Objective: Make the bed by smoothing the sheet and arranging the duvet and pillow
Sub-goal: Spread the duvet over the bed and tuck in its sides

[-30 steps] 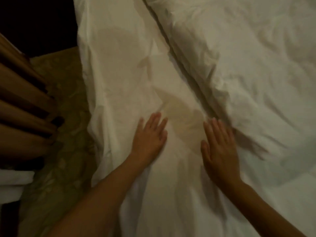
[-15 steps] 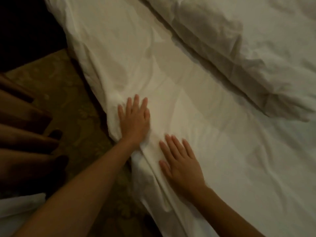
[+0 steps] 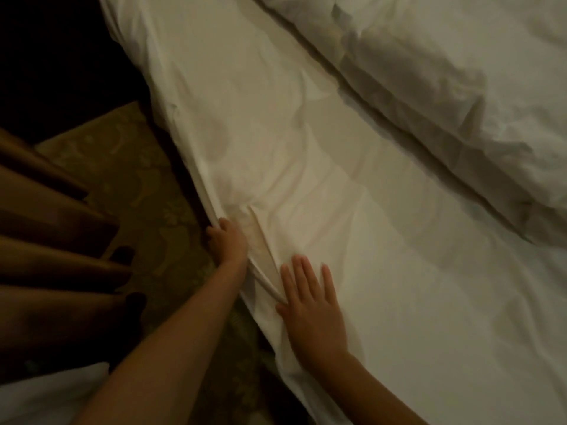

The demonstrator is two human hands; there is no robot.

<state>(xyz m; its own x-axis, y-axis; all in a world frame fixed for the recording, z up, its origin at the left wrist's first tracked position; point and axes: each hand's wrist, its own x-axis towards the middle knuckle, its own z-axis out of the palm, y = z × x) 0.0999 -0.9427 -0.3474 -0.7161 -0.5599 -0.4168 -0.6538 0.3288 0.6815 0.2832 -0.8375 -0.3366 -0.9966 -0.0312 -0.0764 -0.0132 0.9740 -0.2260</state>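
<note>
Sheet (image 3: pixel 306 133) covers the bed in front of me, white and softly creased, running from the upper left of my view down to the lower right. My left hand (image 3: pixel 228 240) is at the bed's near edge, where the sheet drops toward the floor. Its fingers (image 3: pixel 214 233) are curled over that edge and clench the cloth; their tips are hidden below the side, so I cannot tell how deep they reach. My left forearm stretches up to it from the bottom of the view, over the carpet (image 3: pixel 129 179).

My right hand (image 3: pixel 310 308) lies flat on top of the sheet, just beside the left hand and a little nearer to me. Its fingers (image 3: pixel 302 271) are straight, slightly spread and released, palm down on the cloth, grasping nothing. Between my two hands a raised fold (image 3: pixel 264 259) of the sheet runs along the edge, touching the thumb side of my right hand.

The duvet (image 3: pixel 460 87) is bunched at the upper right, on the far part of the bed, well apart from both hands. Its thick rumpled edge crosses the view on a slant and casts a shadow on the sheet.

On the left, brown curtain (image 3: pixel 46 225) folds hang over the patterned carpet. Something white (image 3: pixel 46 403) shows in the lower left corner; I cannot tell what it is.
</note>
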